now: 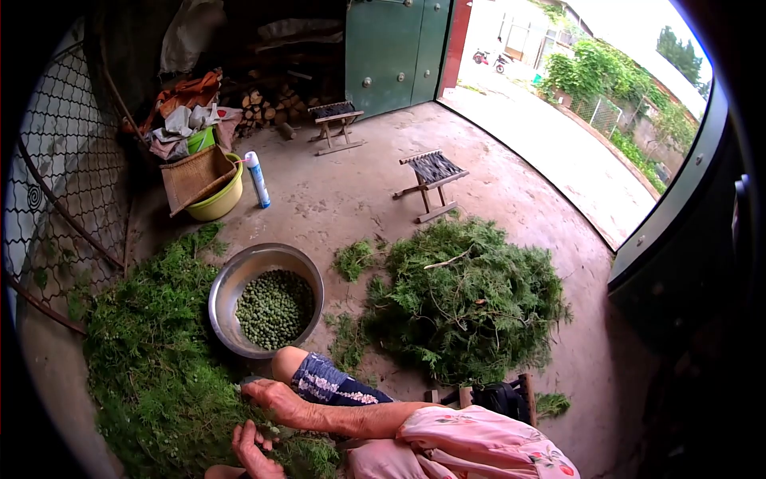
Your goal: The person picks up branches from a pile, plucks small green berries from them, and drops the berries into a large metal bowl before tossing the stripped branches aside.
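My right hand [275,399] reaches in from the right below the metal bowl, its fingers pinched together over the greenery; what they hold is too small to name. Just below it, my left hand [254,453] has curled fingers around part of a green sprig [311,455], which spreads to its right. A large pile of leafy cuttings [152,335] lies under and left of both hands. Many small round green berries [275,310] fill the bottom of the wide metal bowl [220,307].
A second heap of cuttings [471,303] lies right of the bowl. Behind are two folding stools [433,172] [335,124], a spray can [258,180], a yellow tub [219,206] with a woven tray [195,180], stacked firewood [267,108], and a green door [395,52].
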Demonstrator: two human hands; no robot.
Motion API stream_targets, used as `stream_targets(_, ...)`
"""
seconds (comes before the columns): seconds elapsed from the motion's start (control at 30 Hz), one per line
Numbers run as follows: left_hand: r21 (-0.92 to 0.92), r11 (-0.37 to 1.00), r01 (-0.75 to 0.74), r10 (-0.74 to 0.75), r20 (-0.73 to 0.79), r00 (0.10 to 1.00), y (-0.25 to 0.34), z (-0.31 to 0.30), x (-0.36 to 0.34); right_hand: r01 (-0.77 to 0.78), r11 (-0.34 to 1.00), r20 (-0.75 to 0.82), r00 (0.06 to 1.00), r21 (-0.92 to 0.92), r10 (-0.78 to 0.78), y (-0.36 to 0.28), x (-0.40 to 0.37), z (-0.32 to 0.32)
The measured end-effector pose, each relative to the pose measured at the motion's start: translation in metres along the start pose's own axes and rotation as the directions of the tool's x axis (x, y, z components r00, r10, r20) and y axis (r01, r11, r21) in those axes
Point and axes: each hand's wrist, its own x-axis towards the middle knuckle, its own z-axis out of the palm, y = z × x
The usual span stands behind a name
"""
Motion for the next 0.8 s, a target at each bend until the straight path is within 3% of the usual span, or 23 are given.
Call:
stream_targets(0.07,0.085,0.996,0.024,-0.006,-0.203,0.979,0.032,0.051,-0.03,-0.006,1.0,0.002,1.0,-0.021,0.006,-0.001,0.001,-0.001)
stream_targets(0.17,0.129,0.991,-0.02,0.035,-0.119,0.992,0.022,0.041,-0.023,-0.119,0.987,-0.008,0.993,0.108,0.12,0.009,0.001,0.003)
stream_targets(0.27,0.038,0.997,-0.062,0.067,-0.178,0.982,0.024,0.056,-0.033,-0.169,0.969,0.087,0.984,0.183,0.155,-0.01,0.009,-0.014)
stream_targets(0.33,0.045,0.996,-0.073,0.079,-0.148,0.986,0.026,0.051,-0.034,-0.166,0.973,0.064,0.985,0.159,0.158,0.003,0.013,-0.008)
stream_targets(0.37,0.02,0.995,-0.095,0.097,-0.106,0.99,0.026,0.049,-0.034,-0.373,0.822,0.206,0.927,0.432,0.312,0.009,0.013,-0.007)
stream_targets(0.4,-0.004,0.993,-0.117,0.116,-0.062,0.991,0.026,0.047,-0.034,-0.549,0.556,0.38,0.835,0.624,0.399,0.012,0.014,-0.008)
stream_targets(0.43,-0.005,0.993,-0.12,0.119,-0.054,0.991,0.026,0.045,-0.033,-0.546,0.557,0.377,0.837,0.626,0.397,0.016,0.013,-0.008)
stream_targets(0.63,-0.016,0.992,-0.128,0.128,-0.028,0.991,0.028,0.045,-0.036,-0.605,0.231,0.53,0.788,0.762,0.313,0.02,0.004,-0.007)
stream_targets(0.8,-0.046,0.998,-0.051,0.046,-0.108,0.993,0.036,0.048,-0.041,-0.593,0.178,0.539,0.797,0.786,0.274,0.02,-0.001,-0.01)
